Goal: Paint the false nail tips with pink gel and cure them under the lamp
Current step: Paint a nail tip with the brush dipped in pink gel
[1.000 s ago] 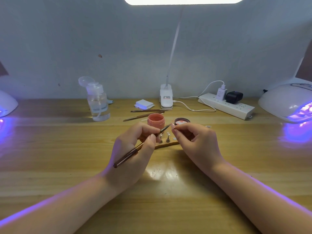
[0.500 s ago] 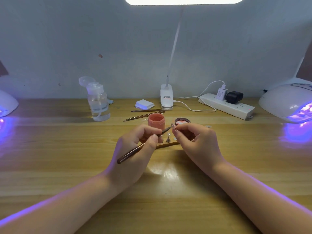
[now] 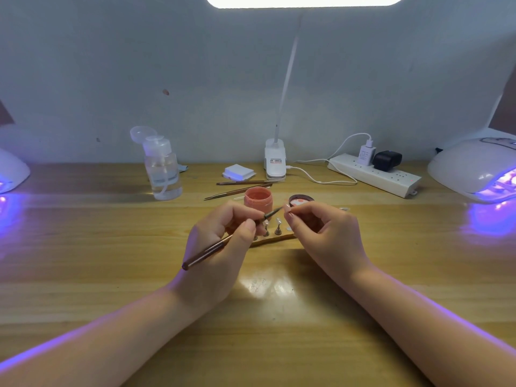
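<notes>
Left hand (image 3: 220,247) grips a gel brush (image 3: 223,243), bristles at a nail tip (image 3: 287,207) pinched in the right hand (image 3: 324,233); pink gel jar (image 3: 258,199) just beyond.

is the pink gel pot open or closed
Open: the small pink gel pot shows its bare mouth, and its dark round lid lies upturned beside it.

The nail tip (image 3: 287,207) pinched by the right hand (image 3: 326,233) is too small to judge; both curing lamps (image 3: 472,166) are cut off.
</notes>
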The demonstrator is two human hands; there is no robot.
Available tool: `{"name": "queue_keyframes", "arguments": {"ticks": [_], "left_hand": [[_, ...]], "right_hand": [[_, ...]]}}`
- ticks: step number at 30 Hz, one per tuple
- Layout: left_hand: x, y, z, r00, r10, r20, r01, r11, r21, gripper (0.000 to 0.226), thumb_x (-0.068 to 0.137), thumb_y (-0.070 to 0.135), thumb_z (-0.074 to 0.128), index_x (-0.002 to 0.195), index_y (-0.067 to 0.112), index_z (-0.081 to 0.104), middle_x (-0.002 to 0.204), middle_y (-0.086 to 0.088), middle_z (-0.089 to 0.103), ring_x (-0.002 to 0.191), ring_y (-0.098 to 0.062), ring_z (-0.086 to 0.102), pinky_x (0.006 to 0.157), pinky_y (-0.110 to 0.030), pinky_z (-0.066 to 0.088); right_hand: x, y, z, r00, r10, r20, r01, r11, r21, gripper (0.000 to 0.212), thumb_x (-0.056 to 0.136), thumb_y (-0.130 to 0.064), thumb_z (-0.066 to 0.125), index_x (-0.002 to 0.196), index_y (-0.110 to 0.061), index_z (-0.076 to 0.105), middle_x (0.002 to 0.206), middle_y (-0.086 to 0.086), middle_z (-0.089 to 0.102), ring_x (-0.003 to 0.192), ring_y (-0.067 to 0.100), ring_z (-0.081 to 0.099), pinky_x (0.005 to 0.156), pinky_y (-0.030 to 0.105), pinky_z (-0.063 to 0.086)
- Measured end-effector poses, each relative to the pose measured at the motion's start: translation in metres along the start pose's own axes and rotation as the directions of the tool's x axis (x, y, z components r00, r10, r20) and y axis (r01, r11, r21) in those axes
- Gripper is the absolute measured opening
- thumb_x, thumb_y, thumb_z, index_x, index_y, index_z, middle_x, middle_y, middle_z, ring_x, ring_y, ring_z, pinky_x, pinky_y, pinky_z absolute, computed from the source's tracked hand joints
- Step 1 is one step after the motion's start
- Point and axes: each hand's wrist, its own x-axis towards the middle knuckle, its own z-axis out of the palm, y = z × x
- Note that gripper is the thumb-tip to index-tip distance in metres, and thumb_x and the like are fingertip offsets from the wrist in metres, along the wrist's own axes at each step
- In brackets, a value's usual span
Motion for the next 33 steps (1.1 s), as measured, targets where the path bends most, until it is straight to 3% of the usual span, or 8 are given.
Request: {"name": "queue_keyframes", "arguments": {"ticks": [3, 7, 12, 16, 20, 23, 30, 33], "left_hand": [[0.0006, -0.0012, 0.0015, 0.999, -0.032, 0.023, 0.031, 0.999, 0.021, 0.014, 0.088, 0.022, 0.056, 0.095, 0.019, 0.068, 0.089, 0.002, 0.073, 0.089, -0.016, 0.068, 0.076, -0.022, 0.051], [-0.0004, 0.0004, -0.0014, 0.999, 0.001, 0.033, -0.001, 1.0, 0.021, 0.02, 0.08, 0.032, 0.053, 0.088, 0.019, 0.067, 0.081, 0.001, 0.071, 0.08, -0.011, 0.068, 0.073, -0.022, 0.052], [0.0009, -0.0007, 0.0019, 0.999, -0.052, 0.015, 0.052, 0.999, -0.01, 0.016, 0.088, 0.018, 0.055, 0.097, 0.021, 0.068, 0.091, 0.001, 0.073, 0.091, -0.013, 0.068, 0.076, -0.02, 0.051], [0.0002, 0.0003, 0.0001, 1.0, -0.022, 0.017, 0.021, 1.0, 0.018, 0.018, 0.082, 0.029, 0.055, 0.091, 0.02, 0.068, 0.084, -0.002, 0.072, 0.083, -0.015, 0.068, 0.075, -0.027, 0.053], [0.0004, -0.0006, 0.0029, 0.998, -0.06, -0.014, 0.059, 0.997, -0.042, 0.016, 0.089, 0.02, 0.053, 0.098, 0.019, 0.067, 0.09, 0.001, 0.073, 0.09, -0.012, 0.068, 0.073, -0.016, 0.05], [0.0002, -0.0001, 0.0035, 0.997, -0.076, 0.014, 0.076, 0.996, -0.044, 0.017, 0.087, 0.018, 0.053, 0.095, 0.017, 0.067, 0.086, -0.002, 0.073, 0.086, -0.013, 0.069, 0.074, -0.017, 0.049], [0.0016, -0.0007, 0.0032, 0.998, -0.068, 0.004, 0.068, 0.996, -0.058, 0.018, 0.088, 0.017, 0.052, 0.097, 0.014, 0.068, 0.087, -0.003, 0.074, 0.087, -0.013, 0.069, 0.073, -0.016, 0.049], [0.0003, -0.0002, 0.0012, 0.998, -0.059, 0.032, 0.062, 0.994, -0.092, 0.015, 0.083, 0.019, 0.058, 0.089, 0.011, 0.068, 0.079, -0.007, 0.073, 0.079, -0.015, 0.07, 0.073, -0.018, 0.051]], "right_hand": [[0.0003, -0.0001, 0.0001, 1.0, -0.002, 0.006, 0.003, 1.0, -0.009, 0.009, 0.083, -0.01, 0.073, 0.091, -0.011, 0.076, 0.076, -0.001, 0.072, 0.071, 0.009, 0.065, 0.065, 0.019, 0.052], [0.0003, -0.001, -0.0001, 1.0, -0.005, 0.002, 0.005, 1.0, -0.011, 0.009, 0.082, -0.008, 0.073, 0.09, -0.009, 0.076, 0.076, 0.0, 0.072, 0.07, 0.008, 0.065, 0.064, 0.015, 0.05], [0.0002, -0.0014, -0.0004, 1.0, -0.012, 0.004, 0.012, 1.0, -0.013, 0.008, 0.082, -0.008, 0.073, 0.09, -0.008, 0.076, 0.075, 0.0, 0.072, 0.068, 0.008, 0.065, 0.064, 0.015, 0.05], [0.0003, -0.001, 0.0007, 1.0, -0.004, -0.005, 0.004, 1.0, -0.005, 0.007, 0.082, -0.008, 0.073, 0.089, -0.007, 0.076, 0.073, 0.001, 0.072, 0.066, 0.009, 0.065, 0.063, 0.016, 0.05], [0.0001, -0.0007, 0.0004, 1.0, 0.004, -0.003, -0.004, 1.0, 0.005, 0.008, 0.082, -0.009, 0.074, 0.09, -0.007, 0.076, 0.075, 0.001, 0.072, 0.07, 0.008, 0.065, 0.065, 0.015, 0.05], [0.0001, -0.0008, 0.0005, 1.0, 0.013, -0.003, -0.013, 1.0, 0.018, 0.008, 0.083, -0.008, 0.073, 0.09, -0.007, 0.076, 0.074, 0.001, 0.072, 0.068, 0.008, 0.065, 0.064, 0.015, 0.05], [0.0002, -0.0017, -0.0006, 1.0, 0.01, 0.011, -0.01, 1.0, 0.014, 0.009, 0.083, -0.009, 0.072, 0.092, -0.007, 0.076, 0.075, 0.003, 0.072, 0.067, 0.011, 0.066, 0.066, 0.025, 0.054], [0.0002, -0.0008, -0.0006, 1.0, 0.009, 0.015, -0.01, 1.0, 0.015, 0.009, 0.084, -0.009, 0.072, 0.092, -0.007, 0.076, 0.075, 0.003, 0.072, 0.067, 0.012, 0.066, 0.065, 0.024, 0.053]]}}
